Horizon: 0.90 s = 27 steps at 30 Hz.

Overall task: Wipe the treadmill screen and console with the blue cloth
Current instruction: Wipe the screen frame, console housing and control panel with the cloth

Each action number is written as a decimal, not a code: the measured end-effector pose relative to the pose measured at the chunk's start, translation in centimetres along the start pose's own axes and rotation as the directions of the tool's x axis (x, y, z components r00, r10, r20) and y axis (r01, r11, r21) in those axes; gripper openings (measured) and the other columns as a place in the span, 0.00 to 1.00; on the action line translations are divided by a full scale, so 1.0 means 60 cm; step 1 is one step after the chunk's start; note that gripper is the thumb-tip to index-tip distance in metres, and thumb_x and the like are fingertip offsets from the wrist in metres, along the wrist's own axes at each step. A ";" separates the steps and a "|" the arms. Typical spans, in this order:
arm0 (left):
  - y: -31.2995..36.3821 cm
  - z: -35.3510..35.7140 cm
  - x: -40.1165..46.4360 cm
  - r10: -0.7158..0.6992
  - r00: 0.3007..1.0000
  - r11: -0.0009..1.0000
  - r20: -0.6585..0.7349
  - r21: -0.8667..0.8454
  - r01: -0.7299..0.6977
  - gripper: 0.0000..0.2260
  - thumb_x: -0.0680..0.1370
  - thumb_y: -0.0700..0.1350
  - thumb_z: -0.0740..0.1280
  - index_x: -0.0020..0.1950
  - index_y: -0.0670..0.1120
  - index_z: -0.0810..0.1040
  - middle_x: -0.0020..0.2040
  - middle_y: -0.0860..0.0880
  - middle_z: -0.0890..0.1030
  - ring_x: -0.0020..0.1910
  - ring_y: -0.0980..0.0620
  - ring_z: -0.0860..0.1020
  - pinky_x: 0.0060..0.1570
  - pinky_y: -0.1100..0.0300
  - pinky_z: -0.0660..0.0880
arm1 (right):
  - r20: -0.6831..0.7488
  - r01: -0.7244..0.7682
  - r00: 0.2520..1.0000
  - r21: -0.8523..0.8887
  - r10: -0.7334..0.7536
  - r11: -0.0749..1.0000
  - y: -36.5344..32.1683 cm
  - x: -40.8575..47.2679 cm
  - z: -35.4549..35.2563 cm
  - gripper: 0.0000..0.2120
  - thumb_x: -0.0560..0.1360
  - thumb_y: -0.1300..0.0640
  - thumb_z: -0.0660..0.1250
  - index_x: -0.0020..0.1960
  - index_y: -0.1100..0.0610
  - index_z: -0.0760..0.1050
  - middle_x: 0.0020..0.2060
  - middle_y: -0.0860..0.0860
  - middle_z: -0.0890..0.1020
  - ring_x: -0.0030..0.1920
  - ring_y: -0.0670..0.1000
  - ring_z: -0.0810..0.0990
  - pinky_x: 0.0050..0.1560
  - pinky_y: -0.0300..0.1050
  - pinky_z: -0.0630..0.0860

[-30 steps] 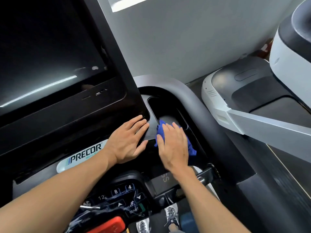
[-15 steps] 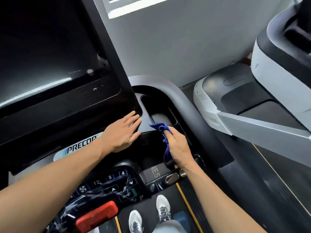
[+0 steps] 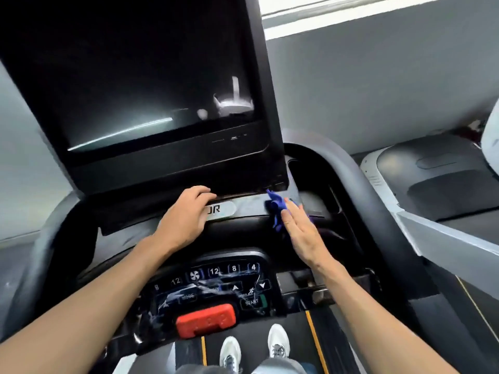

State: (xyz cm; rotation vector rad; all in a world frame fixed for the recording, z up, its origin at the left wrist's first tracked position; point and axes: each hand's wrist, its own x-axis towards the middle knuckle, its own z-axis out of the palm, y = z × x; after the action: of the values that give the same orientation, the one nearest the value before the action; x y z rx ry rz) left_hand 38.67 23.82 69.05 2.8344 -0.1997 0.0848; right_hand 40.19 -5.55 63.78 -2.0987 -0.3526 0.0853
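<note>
Console wiping is in hand: the right hand [image 3: 299, 233], fingers straight, presses the crumpled blue cloth [image 3: 275, 209] against the grey ledge [image 3: 248, 206] under the dark glossy screen [image 3: 140, 76]. The left hand [image 3: 186, 217] rests spread on the ledge. Next, likely a sweep leftward.

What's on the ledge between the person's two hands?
In the head view, between the left hand and the right hand lies a pale logo strip, then the blue cloth under the right fingers.
</note>
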 end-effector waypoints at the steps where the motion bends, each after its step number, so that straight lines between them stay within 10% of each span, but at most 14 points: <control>1: -0.018 -0.008 -0.019 -0.044 0.999 0.999 -0.021 -0.006 0.044 0.15 0.81 0.38 0.67 0.68 0.43 0.78 0.68 0.47 0.75 0.68 0.48 0.71 0.68 0.54 0.70 | 0.119 0.107 0.989 -0.169 -0.088 0.980 0.010 0.012 0.022 0.24 0.86 0.46 0.48 0.75 0.54 0.70 0.69 0.49 0.76 0.72 0.43 0.69 0.76 0.42 0.58; 6: -0.107 -0.034 -0.118 -0.224 0.973 0.975 -0.062 -0.020 0.223 0.15 0.81 0.33 0.64 0.66 0.41 0.79 0.67 0.45 0.76 0.66 0.45 0.72 0.69 0.58 0.65 | 0.428 0.377 0.867 -0.227 -0.256 0.898 0.065 0.052 0.004 0.31 0.79 0.47 0.58 0.79 0.53 0.57 0.79 0.50 0.58 0.81 0.49 0.52 0.80 0.45 0.45; 11: -0.158 -0.037 -0.196 -0.401 0.914 0.915 -0.070 -0.088 0.394 0.15 0.82 0.34 0.62 0.67 0.41 0.78 0.66 0.46 0.76 0.66 0.48 0.73 0.68 0.64 0.62 | 0.671 0.755 0.603 -0.304 -0.431 0.581 0.036 0.113 0.013 0.33 0.82 0.38 0.55 0.82 0.50 0.52 0.82 0.47 0.53 0.82 0.51 0.48 0.80 0.47 0.46; 17: -0.185 -0.026 -0.243 -0.487 0.871 0.869 -0.061 -0.130 0.477 0.18 0.81 0.30 0.60 0.67 0.41 0.78 0.65 0.45 0.77 0.67 0.47 0.73 0.71 0.64 0.61 | 0.772 0.944 0.304 -0.165 -0.558 0.286 -0.117 0.193 0.217 0.33 0.80 0.36 0.57 0.80 0.50 0.60 0.79 0.48 0.63 0.80 0.52 0.58 0.79 0.48 0.50; 23: -0.186 -0.019 -0.267 -0.528 0.845 0.838 -0.086 -0.210 0.503 0.18 0.81 0.31 0.60 0.68 0.41 0.78 0.67 0.45 0.76 0.69 0.47 0.72 0.71 0.67 0.59 | 0.840 0.960 0.202 -0.068 -0.504 0.271 -0.149 0.201 0.237 0.26 0.85 0.39 0.49 0.81 0.46 0.57 0.81 0.45 0.56 0.81 0.49 0.50 0.80 0.51 0.48; 27: -0.200 -0.015 -0.306 -0.559 0.824 0.815 -0.098 -0.251 0.523 0.20 0.81 0.32 0.60 0.72 0.43 0.75 0.69 0.49 0.74 0.70 0.53 0.69 0.67 0.79 0.52 | 0.848 0.906 0.258 -0.046 -0.462 0.422 -0.106 0.202 0.162 0.24 0.86 0.42 0.49 0.80 0.46 0.61 0.81 0.44 0.56 0.81 0.50 0.50 0.79 0.53 0.50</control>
State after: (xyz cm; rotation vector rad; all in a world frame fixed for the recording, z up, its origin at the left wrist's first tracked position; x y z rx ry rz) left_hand 22.23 37.78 64.99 2.5364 0.6070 0.1641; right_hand 48.45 9.00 65.01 -2.0789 -2.1172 0.3184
